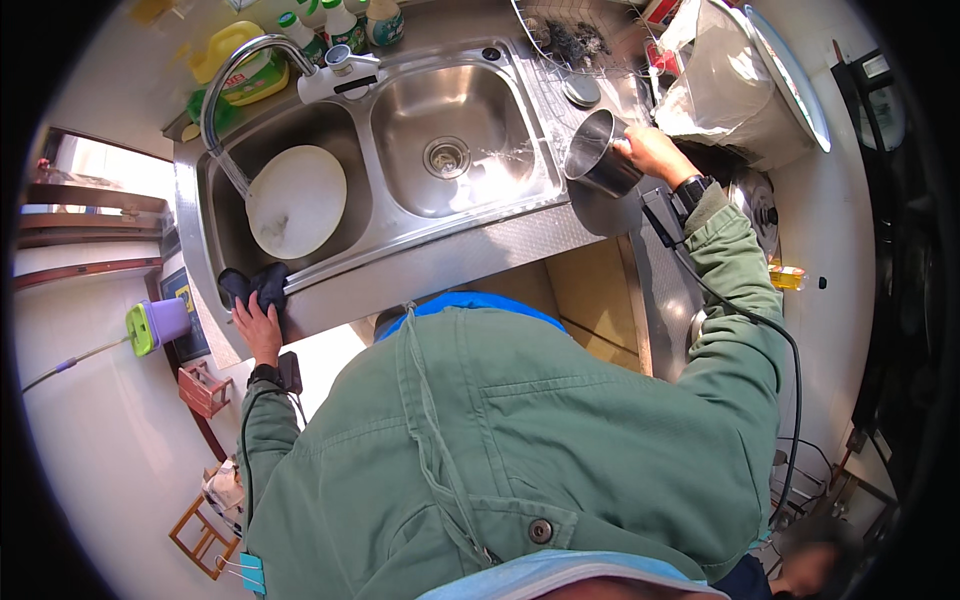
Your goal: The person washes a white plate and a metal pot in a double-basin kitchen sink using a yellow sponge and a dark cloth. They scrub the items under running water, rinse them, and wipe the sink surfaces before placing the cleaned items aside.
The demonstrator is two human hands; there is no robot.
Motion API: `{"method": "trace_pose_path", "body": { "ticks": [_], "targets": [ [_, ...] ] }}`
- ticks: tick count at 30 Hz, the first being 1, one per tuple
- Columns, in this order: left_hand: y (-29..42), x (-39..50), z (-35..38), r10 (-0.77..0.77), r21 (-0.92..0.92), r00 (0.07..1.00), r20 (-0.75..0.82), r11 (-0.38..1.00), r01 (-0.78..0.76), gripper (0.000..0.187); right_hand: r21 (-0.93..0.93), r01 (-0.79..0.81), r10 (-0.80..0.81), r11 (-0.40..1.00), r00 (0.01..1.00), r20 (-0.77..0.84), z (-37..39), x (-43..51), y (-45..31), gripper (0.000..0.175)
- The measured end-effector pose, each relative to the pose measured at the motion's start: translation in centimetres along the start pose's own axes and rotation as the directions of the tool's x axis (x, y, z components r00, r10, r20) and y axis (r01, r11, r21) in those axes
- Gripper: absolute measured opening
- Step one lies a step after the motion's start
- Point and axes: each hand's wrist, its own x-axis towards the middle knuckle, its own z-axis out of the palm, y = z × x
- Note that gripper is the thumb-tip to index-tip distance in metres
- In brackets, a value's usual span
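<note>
My right hand (652, 154) grips the handle of a stainless steel mug (606, 161), which is tilted over the counter right of the sink. Its open mouth faces up and left, and I see no contents. At the front left corner of the double sink, the fingers of my left hand (257, 330) lie on a dark cloth (259, 285); whether they grip it I cannot tell. A round white board (296, 201) with a grey smudge leans in the left basin (352, 157). Water runs from the curved faucet (217, 90) onto the board's left edge.
The right basin (457, 97) has a drain strainer (448, 157). Cleaning bottles (345, 26) and a yellow-green jug (251, 67) stand behind the faucet. A wire rack (555, 64), a round metal lid (581, 90) and a large lidded container (739, 82) flank the mug. Another person (806, 562) is at lower right.
</note>
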Motion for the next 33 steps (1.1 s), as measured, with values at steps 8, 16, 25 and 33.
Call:
{"method": "trace_pose_path", "body": {
  "ticks": [8,16,25,33],
  "targets": [
    [0.1,-0.1,-0.2,-0.018,-0.01,1.0,-0.001,1.0,0.018,0.046,-0.102,-0.034,0.022,0.994,0.994,-0.11,-1.5,4.3,-4.1,0.029],
    [0.3,-0.2,0.1,-0.006,-0.007,0.997,-0.082,1.0,0.006,0.046,-0.142,-0.027,0.016,0.989,0.997,-0.077,-4.3,5.9,-7.1,0.026],
    [0.6,-0.2,-0.1,-0.057,0.022,0.998,-0.026,0.998,0.057,0.049,-0.255,-0.032,0.039,0.966,0.999,0.02,-6.4,7.5,-11.3,0.021],
    [0.9,-0.2,-0.7,-0.062,-0.063,0.998,-0.028,0.996,0.061,0.051,0.285,0.316,-0.31,0.905,0.948,-0.068,-7.3,9.6,-20.7,0.037]
  ]
}}
